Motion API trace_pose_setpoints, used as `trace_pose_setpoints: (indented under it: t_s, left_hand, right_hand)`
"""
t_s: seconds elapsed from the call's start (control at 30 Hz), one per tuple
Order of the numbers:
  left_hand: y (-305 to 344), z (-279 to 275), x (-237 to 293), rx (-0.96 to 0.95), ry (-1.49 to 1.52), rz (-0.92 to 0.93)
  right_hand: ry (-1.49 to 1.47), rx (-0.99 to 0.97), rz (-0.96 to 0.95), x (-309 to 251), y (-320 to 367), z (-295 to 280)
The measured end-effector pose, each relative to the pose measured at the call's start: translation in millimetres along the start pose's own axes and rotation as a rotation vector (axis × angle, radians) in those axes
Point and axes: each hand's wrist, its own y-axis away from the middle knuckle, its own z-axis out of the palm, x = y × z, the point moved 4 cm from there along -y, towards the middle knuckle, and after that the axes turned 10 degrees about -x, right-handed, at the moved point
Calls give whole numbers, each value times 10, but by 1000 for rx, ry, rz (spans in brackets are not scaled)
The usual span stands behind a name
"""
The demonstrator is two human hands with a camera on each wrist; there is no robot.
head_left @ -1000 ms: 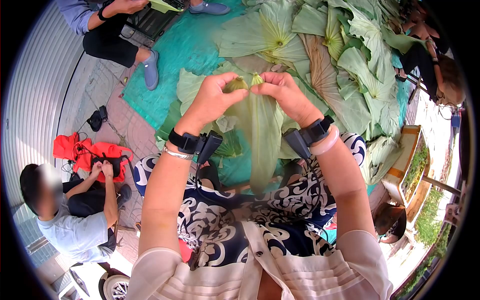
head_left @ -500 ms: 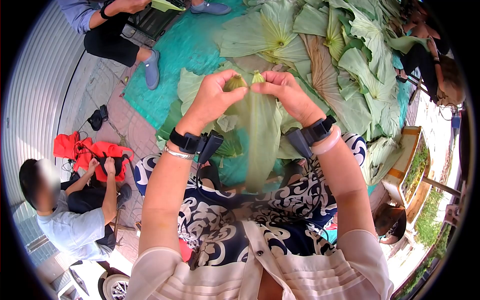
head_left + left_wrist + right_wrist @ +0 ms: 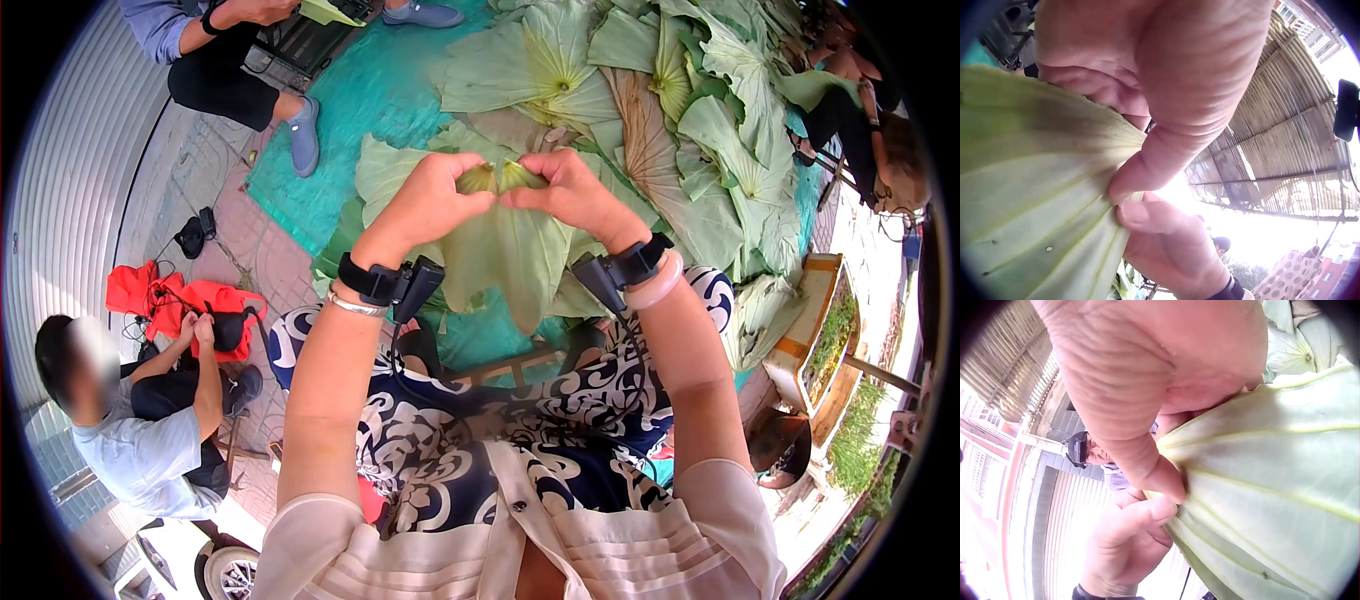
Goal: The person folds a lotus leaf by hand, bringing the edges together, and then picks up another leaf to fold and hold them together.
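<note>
Both hands are raised side by side over the lap, thumb tips close together. The left hand (image 3: 432, 200) pinches the gathered top of a green leaf (image 3: 470, 250) between thumb and fingers. Beside it the right hand (image 3: 575, 197) pinches the leaf's other side, which hangs in long folds below. In the left wrist view the thumb presses on the ribbed leaf (image 3: 1035, 206) at its narrow edge. The right wrist view has the ribbed leaf (image 3: 1272, 481) spreading out from under the thumb, the curled fingers mostly hidden behind it.
Large leaves (image 3: 740, 150) lie piled on a teal sheet (image 3: 340, 130) ahead and to the right. A seated person (image 3: 150, 430) is at left by a red bag (image 3: 215, 300); others sit at upper left and upper right. A planter box (image 3: 815, 330) stands at right.
The hanging leaf has spread wider, and its lower end sits higher. Both hands have turned slightly, with the leaf still pinched. The person at left has moved their hands closer together.
</note>
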Motion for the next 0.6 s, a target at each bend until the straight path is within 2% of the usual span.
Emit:
trace_pose_setpoints:
  t_s: [0.33, 0.43, 0.6]
  left_hand:
    - [24, -1, 59, 15, 31, -34]
    - [24, 4, 40, 35, 186, 0]
    - [27, -7, 49, 18, 264, 27]
  right_hand:
    - [-93, -27, 26, -48, 2, 25]
    - [-186, -20, 53, -24, 7, 28]
    - [-289, -21, 42, -103, 37, 36]
